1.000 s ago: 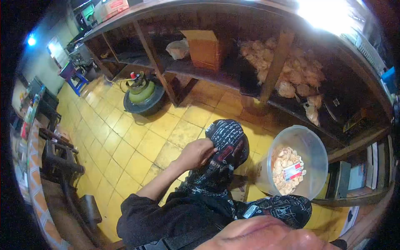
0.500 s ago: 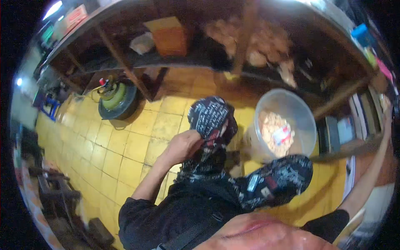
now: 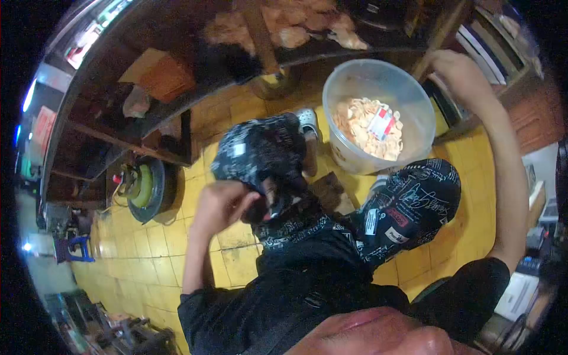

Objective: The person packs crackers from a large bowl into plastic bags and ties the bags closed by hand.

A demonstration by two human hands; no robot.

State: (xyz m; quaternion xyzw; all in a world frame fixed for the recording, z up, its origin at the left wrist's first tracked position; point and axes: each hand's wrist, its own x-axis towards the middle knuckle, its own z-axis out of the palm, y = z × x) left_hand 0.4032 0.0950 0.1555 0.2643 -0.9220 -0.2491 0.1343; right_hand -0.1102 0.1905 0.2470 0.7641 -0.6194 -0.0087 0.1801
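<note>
My left hand [image 3: 222, 204] is by my left knee, next to the dark printed trousers [image 3: 260, 145]. Its fingers are curled in; a dark patch lies at the fingertips, and I cannot make out what they hold. My right hand [image 3: 461, 77] is raised past the right rim of a clear plastic tub [image 3: 423, 112], close to the wooden shelf frame. Its fingers bend downward and are blurred, so their grip is unclear. Inside the tub lie many pale, flat, chip-like pieces [image 3: 361, 127] with a red and white packet [image 3: 381, 123] on top.
A wooden shelf [image 3: 248, 71] runs along the far side, holding an orange box [image 3: 163, 77] and a heap of pale pieces [image 3: 296, 23]. A green gas cylinder [image 3: 141, 186] sits in a dark basin [image 3: 158, 204] at left. Yellow tiles [image 3: 142, 248] cover the floor.
My right hand has come from the far right counter's edge in to the tub's right side. My left hand has shifted slightly left. The view has turned, and the tub appears higher.
</note>
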